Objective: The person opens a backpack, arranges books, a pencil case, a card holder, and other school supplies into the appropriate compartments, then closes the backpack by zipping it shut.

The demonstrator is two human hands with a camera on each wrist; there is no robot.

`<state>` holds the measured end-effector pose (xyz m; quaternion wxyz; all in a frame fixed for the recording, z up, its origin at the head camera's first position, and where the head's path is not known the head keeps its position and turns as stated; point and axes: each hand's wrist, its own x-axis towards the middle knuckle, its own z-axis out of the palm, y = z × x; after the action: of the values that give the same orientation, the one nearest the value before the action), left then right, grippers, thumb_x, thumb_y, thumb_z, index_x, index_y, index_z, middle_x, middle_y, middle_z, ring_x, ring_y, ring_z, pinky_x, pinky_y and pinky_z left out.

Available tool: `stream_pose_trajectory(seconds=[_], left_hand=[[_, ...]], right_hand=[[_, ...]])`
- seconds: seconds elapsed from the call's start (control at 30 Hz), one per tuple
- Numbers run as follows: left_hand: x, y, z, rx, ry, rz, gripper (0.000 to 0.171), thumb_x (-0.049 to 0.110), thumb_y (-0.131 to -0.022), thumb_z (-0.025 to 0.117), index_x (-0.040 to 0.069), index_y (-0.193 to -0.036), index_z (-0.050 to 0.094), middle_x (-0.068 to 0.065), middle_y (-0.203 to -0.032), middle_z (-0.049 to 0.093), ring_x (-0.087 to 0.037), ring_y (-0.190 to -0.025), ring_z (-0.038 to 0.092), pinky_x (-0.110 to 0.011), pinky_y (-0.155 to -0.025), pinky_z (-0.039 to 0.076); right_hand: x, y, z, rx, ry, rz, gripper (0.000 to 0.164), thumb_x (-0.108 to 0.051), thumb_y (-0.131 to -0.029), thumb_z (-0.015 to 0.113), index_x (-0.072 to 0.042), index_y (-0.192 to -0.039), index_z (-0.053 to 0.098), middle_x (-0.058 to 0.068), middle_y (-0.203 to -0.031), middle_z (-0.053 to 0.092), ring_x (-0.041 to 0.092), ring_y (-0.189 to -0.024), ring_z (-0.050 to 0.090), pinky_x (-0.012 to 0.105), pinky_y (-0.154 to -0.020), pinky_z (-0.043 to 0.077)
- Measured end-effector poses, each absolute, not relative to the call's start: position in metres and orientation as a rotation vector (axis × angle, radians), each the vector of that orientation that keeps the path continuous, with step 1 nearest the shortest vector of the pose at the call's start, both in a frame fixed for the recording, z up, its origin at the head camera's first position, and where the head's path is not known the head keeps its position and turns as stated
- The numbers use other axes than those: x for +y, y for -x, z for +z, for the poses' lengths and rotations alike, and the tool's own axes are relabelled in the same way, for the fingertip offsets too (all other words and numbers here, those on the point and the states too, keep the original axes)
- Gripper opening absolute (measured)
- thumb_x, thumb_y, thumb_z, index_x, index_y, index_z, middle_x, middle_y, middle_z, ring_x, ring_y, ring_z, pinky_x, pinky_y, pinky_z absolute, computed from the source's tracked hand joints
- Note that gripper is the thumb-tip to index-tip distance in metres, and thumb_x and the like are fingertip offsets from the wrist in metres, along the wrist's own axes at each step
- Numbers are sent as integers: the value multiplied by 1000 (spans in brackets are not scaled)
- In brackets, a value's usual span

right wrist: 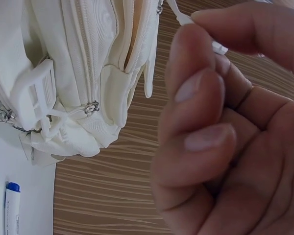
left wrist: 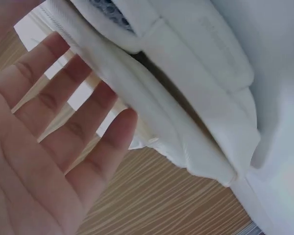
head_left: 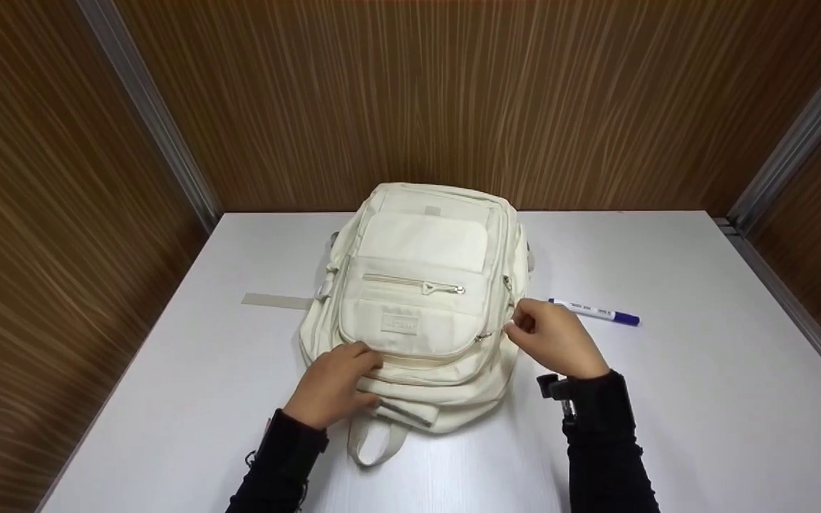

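A cream backpack (head_left: 421,299) lies on its back on the table, front side up. My right hand (head_left: 559,336) is beside its right edge. Between thumb and forefinger it pinches a white zipper pull (right wrist: 183,18), whose metal slider (head_left: 482,337) sits at the lower right of the front pocket. The other fingers of that hand are curled. Along the pocket's lower left edge rests my left hand (head_left: 336,383); in the left wrist view its fingers (left wrist: 78,125) are extended, tips against the fabric. The front pocket's zipper gapes along the bottom curve.
A white marker with a blue cap (head_left: 624,318) lies on the white table (head_left: 695,399), right of the backpack. A strap (head_left: 275,301) sticks out on the left, and a loop handle (head_left: 375,456) hangs toward me. Wood-grain panels (head_left: 453,100) enclose the table's back and sides.
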<state>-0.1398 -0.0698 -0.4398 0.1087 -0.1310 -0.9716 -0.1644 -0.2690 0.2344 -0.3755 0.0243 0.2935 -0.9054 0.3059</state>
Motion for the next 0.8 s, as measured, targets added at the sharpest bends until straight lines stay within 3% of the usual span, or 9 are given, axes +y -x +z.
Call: stream_pose_trajectory(seconds=[0.23, 0.5, 0.8], left_hand=[[-58, 145, -444, -2799, 375, -447, 40, 29, -63, 86, 16, -95, 66, 3, -95, 62, -19, -88, 61, -36, -75, 49], [-37, 149, -444, -2756, 344, -343, 37, 35, -62, 84, 17, -85, 62, 4, -82, 54, -19, -70, 55, -32, -62, 43], [-18, 151, -446, -2735, 322, -296, 35, 40, -69, 83, 17, -86, 63, 5, -79, 52, -15, -64, 50, -26, -57, 39]], right_hand=[[233, 268, -375, -2726, -839, 953, 11, -11, -84, 66, -11, -75, 61, -2, -66, 63, 10, -59, 52, 26, -59, 42], [229, 261, -373, -2754, -882, 906, 14, -11, -80, 66, -13, -68, 58, -4, -61, 58, 9, -55, 48, 24, -55, 40], [218, 249, -373, -2834, -972, 712, 15, -9, -75, 64, -14, -64, 55, -5, -59, 54, 12, -55, 45, 28, -55, 38]])
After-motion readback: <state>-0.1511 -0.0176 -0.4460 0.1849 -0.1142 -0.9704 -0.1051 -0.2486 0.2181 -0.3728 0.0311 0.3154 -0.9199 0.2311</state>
